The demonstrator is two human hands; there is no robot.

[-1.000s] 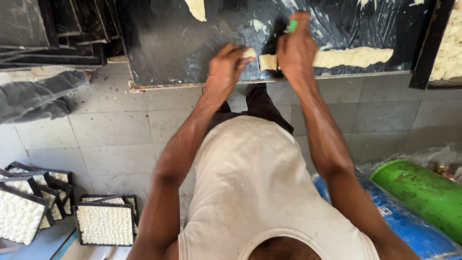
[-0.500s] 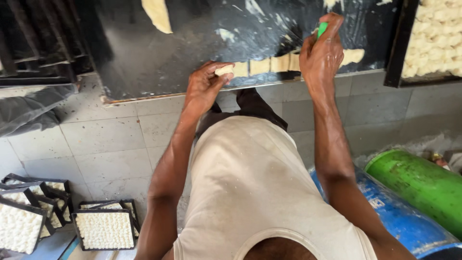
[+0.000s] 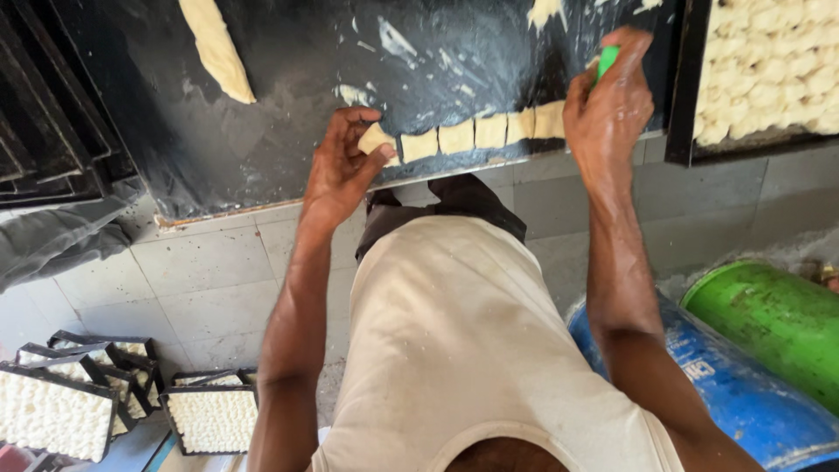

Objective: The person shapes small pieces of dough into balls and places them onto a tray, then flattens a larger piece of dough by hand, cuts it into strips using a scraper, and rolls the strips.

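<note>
The cut dough strip (image 3: 476,133) lies lengthwise along the black board's (image 3: 288,131) near edge between both hands, the left hand (image 3: 343,166) pinching its end piece while the right hand (image 3: 607,105), fisted around a green-handled cutter (image 3: 606,61), sits at the other end.

The black worktop (image 3: 288,131) looks smooth and faintly glossy, smeared with pale floury streaks. Along its near edge lies a row of cut dough pieces (image 3: 472,135), soft, matt and cream-coloured. The green tool (image 3: 607,61) looks like smooth plastic. The apron (image 3: 454,350) is matt beige cloth. The floor tiles (image 3: 210,280) are dull grey. The blue drum (image 3: 743,402) and green drum (image 3: 769,319) carry scuffed, slightly shiny paint.
</note>
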